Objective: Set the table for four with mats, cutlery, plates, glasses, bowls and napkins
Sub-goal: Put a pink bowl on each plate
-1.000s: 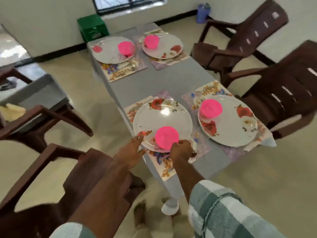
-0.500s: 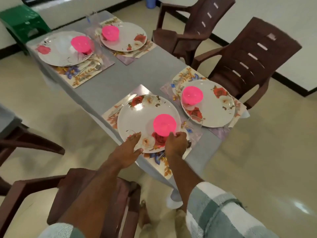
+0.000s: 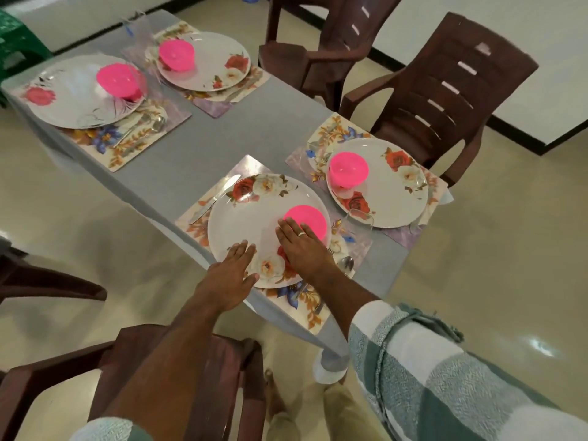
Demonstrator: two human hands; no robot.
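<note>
Head cam, high, looking down-fwd over table (image 3: 254, 132) corner.

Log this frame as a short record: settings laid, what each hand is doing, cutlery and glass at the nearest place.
settings: four, each a floral mat with a plate and a pink bowl
nearest plate: on its mat at the table edge
nearest bowl: on that plate, right side
left hand: flat on the plate's near rim, fingers straight
right hand: flat on the plate, fingers touching the bowl
knife: left of the plate
spoon: right of the plate
glass: clear, right of the bowl
napkins: cannot tell
</note>
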